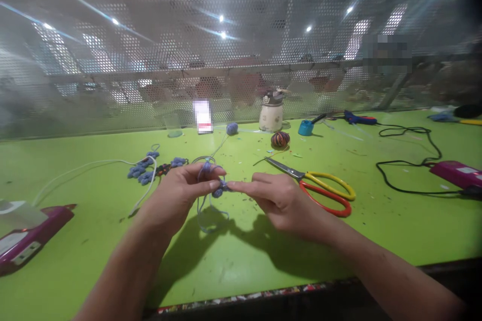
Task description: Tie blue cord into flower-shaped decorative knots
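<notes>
A small piece of blue-purple crochet work [219,190] is pinched between the thumb and fingers of my left hand [184,188]. Blue-purple yarn [206,166] runs over that hand's fingers, and a loose loop hangs below. My right hand [276,195] comes in from the right with its index finger stretched to the edge of the piece, touching or nearly so. Its other fingers are curled; whatever they hold, if anything, is hidden. Further back, a ball of the same yarn [232,128] has a strand leading toward my left hand. Several blue crocheted pieces [145,170] lie left of my hands.
Scissors [320,185] with yellow and red handles lie beside my right hand. Behind are a dark multicoloured yarn ball [280,140], a jug-like bottle [270,113], a lit phone [203,116] and a blue container [305,127]. Purple power strips [457,174] and cables flank the green table [113,256].
</notes>
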`<state>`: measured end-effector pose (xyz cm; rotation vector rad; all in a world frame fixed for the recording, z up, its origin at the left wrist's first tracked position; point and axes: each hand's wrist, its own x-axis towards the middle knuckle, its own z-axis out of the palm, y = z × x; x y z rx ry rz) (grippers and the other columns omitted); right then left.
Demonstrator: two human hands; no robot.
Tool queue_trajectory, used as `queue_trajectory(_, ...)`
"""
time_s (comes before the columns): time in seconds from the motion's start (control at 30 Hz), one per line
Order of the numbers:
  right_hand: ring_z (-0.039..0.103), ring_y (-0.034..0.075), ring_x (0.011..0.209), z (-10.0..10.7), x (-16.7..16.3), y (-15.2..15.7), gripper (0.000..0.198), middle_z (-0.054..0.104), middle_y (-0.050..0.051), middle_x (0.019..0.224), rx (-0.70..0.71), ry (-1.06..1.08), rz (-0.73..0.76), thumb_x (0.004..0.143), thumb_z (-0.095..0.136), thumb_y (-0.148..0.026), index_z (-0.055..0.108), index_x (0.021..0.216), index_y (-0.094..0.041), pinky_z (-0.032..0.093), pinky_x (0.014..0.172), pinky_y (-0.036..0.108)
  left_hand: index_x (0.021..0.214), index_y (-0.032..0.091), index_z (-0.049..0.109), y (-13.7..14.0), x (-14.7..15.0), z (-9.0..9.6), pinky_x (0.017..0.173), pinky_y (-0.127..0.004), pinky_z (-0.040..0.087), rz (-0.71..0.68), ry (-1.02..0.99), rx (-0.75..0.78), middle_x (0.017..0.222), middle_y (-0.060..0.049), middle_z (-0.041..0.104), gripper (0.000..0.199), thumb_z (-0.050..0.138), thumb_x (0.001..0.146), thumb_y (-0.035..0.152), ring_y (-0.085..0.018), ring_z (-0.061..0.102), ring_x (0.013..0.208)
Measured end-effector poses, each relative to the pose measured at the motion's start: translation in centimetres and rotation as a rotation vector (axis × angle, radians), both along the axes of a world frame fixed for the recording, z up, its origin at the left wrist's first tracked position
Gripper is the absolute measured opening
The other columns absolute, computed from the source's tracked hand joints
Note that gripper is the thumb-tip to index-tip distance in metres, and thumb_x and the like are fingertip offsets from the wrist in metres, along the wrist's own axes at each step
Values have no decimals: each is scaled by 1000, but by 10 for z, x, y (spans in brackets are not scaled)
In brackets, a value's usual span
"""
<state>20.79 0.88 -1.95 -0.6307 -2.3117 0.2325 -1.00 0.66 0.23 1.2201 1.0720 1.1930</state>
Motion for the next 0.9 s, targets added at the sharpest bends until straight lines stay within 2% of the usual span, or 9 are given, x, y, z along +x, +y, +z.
queue_trajectory(0.17,45,11,61,3,-6,-2,41,59,1,68,-218,251,68,87,47,-3,70,119,-14,37,58,24,70,15,72,1,5,-6,68,-27,43,-34,-16,23,65,0,65,13,81,61,14,-12,57,65)
queue_trajectory(0.3,37,10,54,4,-9,-1,34,49,-2,59,-517,355,13,89,51,-12,73,114,-13,32,50,22,101,18,72,1,5,-10,70,-27,44,-96,-23,68,72,1,65,33,80,69,15,-13,58,69)
queue_trajectory(0.37,33,8,51,4,-9,1,32,43,-4,55,-683,404,6,88,55,-15,73,115,-12,29,47,22,116,19,68,-1,5,-9,71,-27,45,-133,-10,82,74,2,63,46,79,72,15,-12,57,70)
queue_trajectory(0.43,32,8,49,4,-9,3,33,41,-5,54,-789,450,25,86,58,-17,72,116,-11,28,47,22,127,20,62,-3,7,-8,71,-27,44,-153,1,101,75,2,62,55,77,75,15,-11,56,71)
queue_trajectory(0.53,33,7,47,4,-9,5,34,43,-6,53,-869,484,57,85,60,-18,71,117,-11,26,46,22,139,23,52,-7,11,-5,70,-26,44,-163,-3,138,76,3,60,65,74,78,14,-11,54,72)
queue_trajectory(0.63,33,7,47,5,-8,5,35,44,-6,53,-908,496,87,85,59,-18,71,117,-11,25,45,22,141,24,49,-10,15,-5,69,-25,44,-127,-2,175,78,3,61,65,71,81,14,-11,53,72)
queue_trajectory(0.83,32,7,47,8,-8,2,35,42,-6,53,-918,501,84,86,58,-17,71,118,-11,24,46,22,129,21,62,-12,19,-6,68,-24,46,-7,-60,188,85,0,65,45,68,84,18,-11,56,77)
queue_trajectory(0.9,33,7,47,7,-9,2,34,43,-6,53,-898,502,80,85,59,-16,72,116,-12,25,46,23,127,21,62,-11,20,-6,67,-23,47,20,-76,180,81,1,65,49,74,80,20,-11,58,74)
